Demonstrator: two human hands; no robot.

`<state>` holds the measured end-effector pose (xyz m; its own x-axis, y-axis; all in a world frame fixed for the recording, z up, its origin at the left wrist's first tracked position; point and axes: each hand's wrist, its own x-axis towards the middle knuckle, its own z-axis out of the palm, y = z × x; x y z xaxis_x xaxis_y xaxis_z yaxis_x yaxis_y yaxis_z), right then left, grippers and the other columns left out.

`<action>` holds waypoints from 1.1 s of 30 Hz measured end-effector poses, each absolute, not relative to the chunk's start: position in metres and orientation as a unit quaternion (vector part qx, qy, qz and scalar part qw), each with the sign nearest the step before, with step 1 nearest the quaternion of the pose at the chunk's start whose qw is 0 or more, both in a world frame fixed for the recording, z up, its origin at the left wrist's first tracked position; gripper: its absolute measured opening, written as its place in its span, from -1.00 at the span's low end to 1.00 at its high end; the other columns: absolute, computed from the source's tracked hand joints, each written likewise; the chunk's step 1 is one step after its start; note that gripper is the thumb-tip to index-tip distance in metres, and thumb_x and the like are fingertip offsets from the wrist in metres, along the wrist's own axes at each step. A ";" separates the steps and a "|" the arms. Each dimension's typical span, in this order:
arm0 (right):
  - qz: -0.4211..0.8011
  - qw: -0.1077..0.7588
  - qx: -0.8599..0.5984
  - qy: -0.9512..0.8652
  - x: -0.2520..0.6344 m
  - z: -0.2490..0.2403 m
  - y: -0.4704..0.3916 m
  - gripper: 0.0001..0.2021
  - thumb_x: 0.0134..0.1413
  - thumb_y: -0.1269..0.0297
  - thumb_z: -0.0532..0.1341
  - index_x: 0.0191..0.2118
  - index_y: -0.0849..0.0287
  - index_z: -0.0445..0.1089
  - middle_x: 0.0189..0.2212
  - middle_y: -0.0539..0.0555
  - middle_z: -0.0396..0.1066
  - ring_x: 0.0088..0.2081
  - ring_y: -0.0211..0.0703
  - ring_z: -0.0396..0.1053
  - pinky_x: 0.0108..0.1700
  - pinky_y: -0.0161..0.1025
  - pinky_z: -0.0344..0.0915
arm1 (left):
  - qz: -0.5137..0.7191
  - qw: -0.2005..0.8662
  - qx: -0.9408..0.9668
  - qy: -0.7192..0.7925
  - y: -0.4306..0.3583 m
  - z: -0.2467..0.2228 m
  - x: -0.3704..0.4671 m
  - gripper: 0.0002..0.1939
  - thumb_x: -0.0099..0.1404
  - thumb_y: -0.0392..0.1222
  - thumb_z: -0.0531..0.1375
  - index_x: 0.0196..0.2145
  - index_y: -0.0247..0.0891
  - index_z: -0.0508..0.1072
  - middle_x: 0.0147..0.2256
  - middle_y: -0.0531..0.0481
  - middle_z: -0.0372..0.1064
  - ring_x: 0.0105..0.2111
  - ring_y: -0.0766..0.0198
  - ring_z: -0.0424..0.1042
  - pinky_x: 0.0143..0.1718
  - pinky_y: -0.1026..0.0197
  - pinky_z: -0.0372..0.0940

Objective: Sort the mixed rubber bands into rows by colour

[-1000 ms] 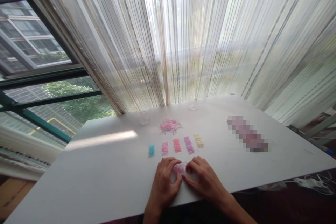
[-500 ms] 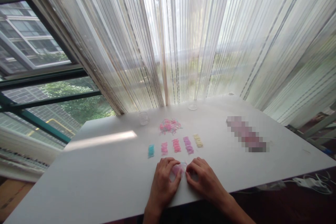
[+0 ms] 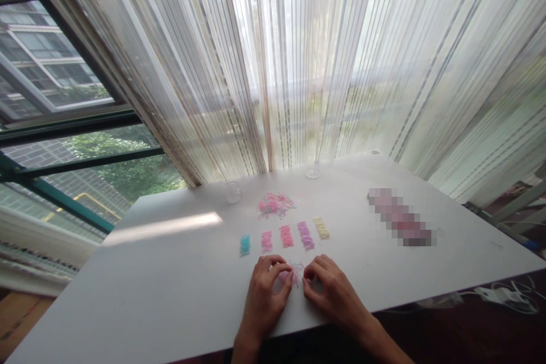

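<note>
Between my hands, near the front edge of the white table (image 3: 170, 296), lies a small loose pile of pink and pale blue pieces (image 3: 295, 268). My left hand (image 3: 269, 290) is at its left side, thumb and index fingertips pinched together; anything between them is too small to see. On the right, my right hand (image 3: 330, 287) is curled the same way, its fingertips closed by the pile. Beyond them sit separate groups of small pieces: teal (image 3: 244, 245), pink (image 3: 267, 240), coral pink (image 3: 286, 236), purple (image 3: 306, 235) and yellow (image 3: 322, 228).
A larger mixed pile (image 3: 276, 205) lies farther back. Behind it are a clear cup (image 3: 233, 192) and a clear round lid (image 3: 313, 173). A pixelated pinkish object (image 3: 400, 218) rests at the right. Curtains (image 3: 298, 68) hang beyond the table; cables (image 3: 507, 297) lie off its right edge.
The fingertips of my left hand have shifted slightly, and more of the small pile shows between my hands. My right hand has barely moved.
</note>
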<state>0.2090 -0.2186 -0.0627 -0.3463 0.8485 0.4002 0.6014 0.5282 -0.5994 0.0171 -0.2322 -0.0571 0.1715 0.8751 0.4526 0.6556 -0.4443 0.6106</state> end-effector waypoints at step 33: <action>0.225 0.416 -0.443 -0.761 0.229 -0.044 -0.210 -0.85 0.30 0.30 0.18 -0.30 0.09 0.46 -0.38 0.06 0.45 -0.31 -0.10 0.44 -0.23 -0.19 0.44 | 0.413 0.148 0.746 0.502 -0.231 -0.058 0.016 -0.90 0.39 -0.23 0.20 -0.21 -0.15 0.55 -0.19 -0.09 0.42 -0.13 0.11 0.45 -0.08 0.02 0.45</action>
